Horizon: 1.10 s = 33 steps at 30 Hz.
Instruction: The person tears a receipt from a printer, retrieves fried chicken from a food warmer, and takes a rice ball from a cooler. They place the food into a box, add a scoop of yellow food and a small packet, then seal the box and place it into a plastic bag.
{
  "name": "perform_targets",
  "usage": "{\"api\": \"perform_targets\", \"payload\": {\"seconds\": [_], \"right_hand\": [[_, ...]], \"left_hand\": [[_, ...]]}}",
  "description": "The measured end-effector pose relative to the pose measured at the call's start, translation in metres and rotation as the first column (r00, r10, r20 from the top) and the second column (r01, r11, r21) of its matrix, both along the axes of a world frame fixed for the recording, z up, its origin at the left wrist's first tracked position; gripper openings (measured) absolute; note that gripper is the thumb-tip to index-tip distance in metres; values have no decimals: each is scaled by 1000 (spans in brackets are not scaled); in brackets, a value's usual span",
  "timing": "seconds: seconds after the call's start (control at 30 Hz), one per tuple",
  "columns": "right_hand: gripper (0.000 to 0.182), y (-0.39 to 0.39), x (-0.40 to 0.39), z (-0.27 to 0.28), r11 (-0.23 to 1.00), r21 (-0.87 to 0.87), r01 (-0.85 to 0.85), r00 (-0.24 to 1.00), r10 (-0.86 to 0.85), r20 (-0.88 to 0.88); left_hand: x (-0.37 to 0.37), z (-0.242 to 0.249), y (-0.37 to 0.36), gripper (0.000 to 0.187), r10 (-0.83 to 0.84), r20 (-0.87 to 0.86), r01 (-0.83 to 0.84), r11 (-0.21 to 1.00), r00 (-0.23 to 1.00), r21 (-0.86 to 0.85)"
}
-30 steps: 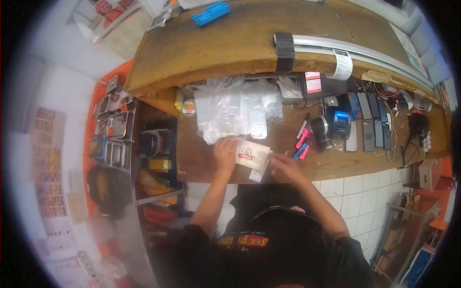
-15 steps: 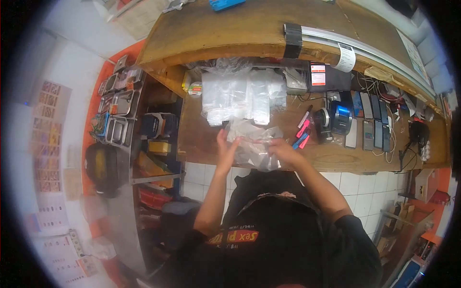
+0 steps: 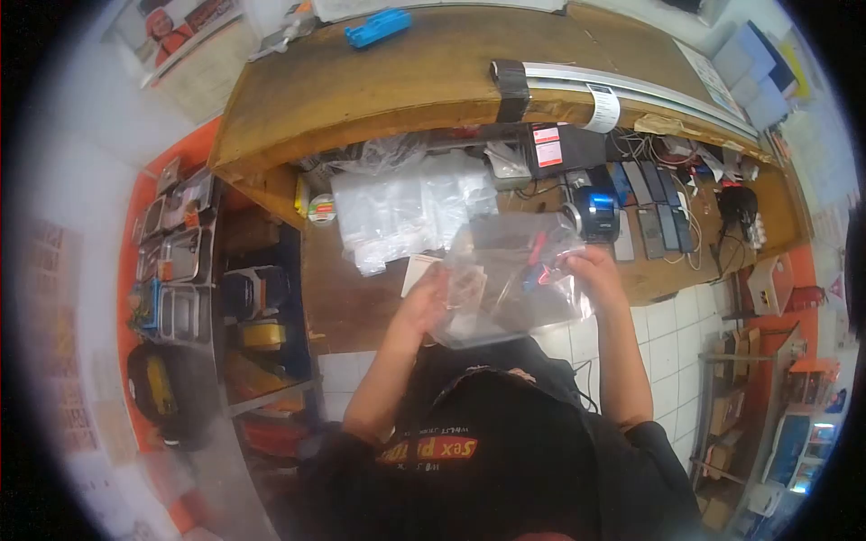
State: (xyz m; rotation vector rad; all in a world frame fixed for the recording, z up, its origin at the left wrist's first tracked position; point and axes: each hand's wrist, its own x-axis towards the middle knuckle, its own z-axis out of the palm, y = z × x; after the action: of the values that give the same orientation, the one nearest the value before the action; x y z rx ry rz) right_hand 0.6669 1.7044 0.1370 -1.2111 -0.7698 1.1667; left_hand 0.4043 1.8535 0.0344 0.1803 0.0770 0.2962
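Note:
A clear plastic bag [image 3: 519, 302] is stretched out between my two hands, above the front edge of the wooden desk. My left hand [image 3: 424, 302] grips its left side, with fingers partly behind the plastic. On the opposite side, my right hand [image 3: 591, 269] pinches the bag near its upper corner. Pink and blue markers show through the film. A pale card or paper [image 3: 418, 272] lies beside my left fingers, partly covered. Behind the bag, flat stacks of clear plastic bags [image 3: 388, 212] lie on the desk.
A black-and-blue device [image 3: 597, 215] stands right of the bag stacks. Several phones [image 3: 651, 232] and white cables lie farther right. A tape roll [image 3: 321, 209] sits at left. The raised wooden shelf [image 3: 388, 81] overhangs the back, and metal trays [image 3: 180, 307] stand at far left.
The bunched bag has been spread wide as my hands moved apart. My right hand shifted right and slightly up. The view has turned, and the pale card now shows by my left hand.

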Motion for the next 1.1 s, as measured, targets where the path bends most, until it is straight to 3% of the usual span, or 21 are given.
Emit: {"api": "perform_targets", "payload": {"seconds": [0.03, 0.07, 0.1, 0.17, 0.2, 0.27, 0.37, 0.47, 0.53, 0.6, 0.67, 0.7, 0.73, 0.77, 0.8, 0.83, 0.9, 0.97, 1.03, 1.07, 1.1], "right_hand": [[26, -3, -1, 4, 1000, -8, 7, 1000, -7, 3], [28, -3, -2, 6, 1000, 13, 24, 999, -25, 23], [31, -3, -5, 8, 999, 32, 39, 998, -41, 38], [37, -3, -8, 11, 996, 63, 68, 997, -65, -48], [44, -3, -8, 11, 991, 96, 92, 989, -80, -124], [50, -9, -5, 2, 977, 112, 183, 979, -170, -110], [67, -13, 1, -9, 948, 139, 285, 953, -265, -145], [58, -18, 16, -38, 931, 216, 293, 955, -274, -113], [43, -16, 10, -35, 916, 159, 369, 922, -339, -188], [34, -23, 24, -56, 943, 67, 325, 937, -312, -155], [26, -25, 31, -66, 956, -21, 294, 948, -294, -123], [17, -18, 25, -63, 964, -84, 251, 968, -251, 11], [9, -10, 18, -59, 965, -154, 214, 971, -193, 140], [9, -1, 9, -53, 963, -152, 222, 970, -202, 139], [8, 10, -2, -45, 977, -114, 181, 980, -170, 103], [11, 22, -13, -37, 988, -74, 138, 989, -133, 68], [15, 46, -32, -24, 993, -47, 104, 993, -101, 57], [20, 65, -54, -12, 998, -23, 61, 997, -60, 43], [22, 80, -73, 3, 978, 12, -210, 961, 205, 188], [22, 82, -85, 21, 977, 16, -212, 960, 206, 190], [21, 81, -97, 46, 943, -44, -330, 818, 309, 485]], "left_hand": [[-4, 12, -2, 35, 153, -248, -133, 987, 957, 94], [-7, -6, 3, 34, 45, -225, -19, 993, 973, 119], [-5, -14, 3, 34, 41, -227, -15, 993, 973, 116], [-2, -29, 1, 20, -16, -532, 52, 997, 846, 54], [-3, -35, 4, 20, -20, -535, 55, 997, 844, 49], [-3, -40, 13, 22, 92, -586, -119, 993, 805, -7], [-12, -34, 19, 23, 154, -532, -154, 987, 832, 44], [-21, -8, 13, 24, 185, -537, -203, 979, 823, 26], [-30, 3, 13, 26, 193, -515, -190, 980, 835, 59], [-40, -1, 17, 29, 196, -491, -171, 981, 849, 95], [-46, -17, 23, 41, 553, -591, -388, 833, 587, 394], [-46, -15, 25, 41, 548, -590, -378, 836, 593, 396], [-47, -13, 25, 43, 713, -594, -283, 697, 374, 659], [-47, -9, 27, 45, 853, -497, -112, 516, 156, 849], [-43, -1, 26, 50, 957, -261, 238, 285, -129, 928], [-40, 8, 27, 50, 958, -258, 239, 282, -125, 929], [-34, 47, 29, 55, 973, 37, 132, -68, 227, 989], [-22, 87, 32, 55, 802, 250, 138, -378, 542, 915], [-6, 139, 36, 57, 560, 339, 117, -624, 756, 772], [-2, 146, 36, 57, 560, 343, 117, -628, 754, 770], [2, 151, 36, 60, 453, 177, 16, -391, 874, 920]]}}
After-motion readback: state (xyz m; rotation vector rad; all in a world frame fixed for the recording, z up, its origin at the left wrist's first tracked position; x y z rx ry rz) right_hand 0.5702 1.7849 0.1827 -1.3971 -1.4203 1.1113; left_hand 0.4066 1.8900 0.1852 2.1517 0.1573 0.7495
